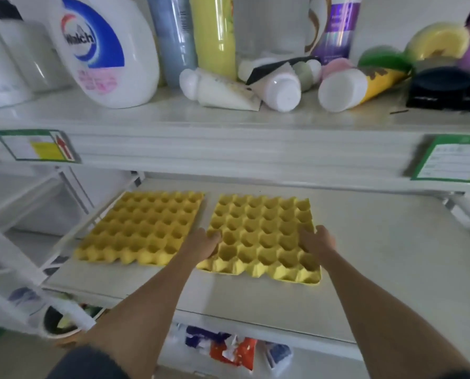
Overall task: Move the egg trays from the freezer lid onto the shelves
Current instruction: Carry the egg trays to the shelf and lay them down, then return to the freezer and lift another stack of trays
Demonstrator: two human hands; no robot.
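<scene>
Two yellow egg trays lie side by side on the white middle shelf (pixel 378 255). The left egg tray (pixel 143 228) rests flat near the shelf's left edge, untouched. The right egg tray (pixel 261 236) is gripped on both sides: my left hand (pixel 205 243) holds its left edge and my right hand (pixel 317 239) holds its right edge. The tray's near edge looks slightly raised off the shelf. The freezer lid is out of view.
The upper shelf (pixel 228 119) carries a large Walch detergent bottle (pixel 102 47), tall bottles and several tipped tubes. Green-bordered price labels hang on its front edge. Packets (pixel 228 348) lie on a lower shelf. A white wire rack (pixel 23 242) stands at left.
</scene>
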